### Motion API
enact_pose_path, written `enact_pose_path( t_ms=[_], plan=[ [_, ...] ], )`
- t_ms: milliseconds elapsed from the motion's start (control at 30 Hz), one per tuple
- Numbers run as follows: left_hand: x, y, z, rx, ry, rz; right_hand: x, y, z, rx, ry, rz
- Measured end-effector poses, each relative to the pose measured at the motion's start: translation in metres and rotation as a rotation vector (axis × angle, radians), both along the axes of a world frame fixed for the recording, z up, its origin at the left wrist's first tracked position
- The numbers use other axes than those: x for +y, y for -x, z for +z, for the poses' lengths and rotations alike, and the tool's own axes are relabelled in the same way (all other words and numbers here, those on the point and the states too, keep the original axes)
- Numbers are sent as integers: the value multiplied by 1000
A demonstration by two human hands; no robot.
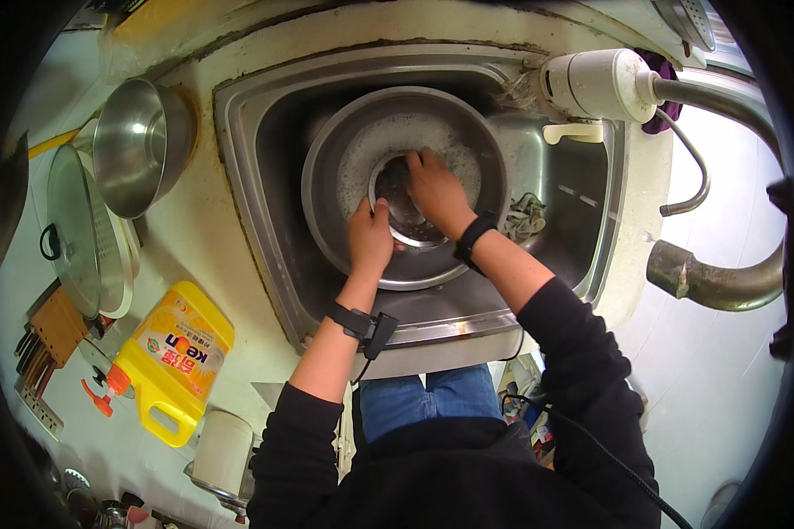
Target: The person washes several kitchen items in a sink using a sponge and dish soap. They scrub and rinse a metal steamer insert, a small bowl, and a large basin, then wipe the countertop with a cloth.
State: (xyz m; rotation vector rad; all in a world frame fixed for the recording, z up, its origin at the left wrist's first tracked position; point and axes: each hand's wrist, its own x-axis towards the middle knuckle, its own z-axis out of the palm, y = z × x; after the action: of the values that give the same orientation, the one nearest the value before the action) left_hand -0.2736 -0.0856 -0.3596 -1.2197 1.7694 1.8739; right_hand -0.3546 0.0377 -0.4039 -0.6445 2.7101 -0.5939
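My left hand grips the near-left rim of a small round metal bowl, thumb on the rim. The bowl is tilted and dark inside, with liquid in it. My right hand reaches into the bowl, its fingertips at the inner wall near the far rim; whether it pinches anything there is hidden. Both hands are inside a large metal basin that holds sudsy water. The basin stands in a stainless steel sink. A crumpled wet cloth lies in the sink, right of the basin.
A white faucet with a curved metal spout stands at the back right. On the left are a metal pot, a glass lid, a knife block and a yellow detergent jug. A black cable runs beside my right arm.
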Motion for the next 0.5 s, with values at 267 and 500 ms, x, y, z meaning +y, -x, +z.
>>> enact_pose_path(
  t_ms=[267, 500],
  plan=[
    [-32, -4, -2, 115, 270, 2, 16, 16, 30, -600, 110, 573],
    [-6, -5, -2, 63, -45, 101, -10, 3, 22, -103, 330, 84]
  ],
)
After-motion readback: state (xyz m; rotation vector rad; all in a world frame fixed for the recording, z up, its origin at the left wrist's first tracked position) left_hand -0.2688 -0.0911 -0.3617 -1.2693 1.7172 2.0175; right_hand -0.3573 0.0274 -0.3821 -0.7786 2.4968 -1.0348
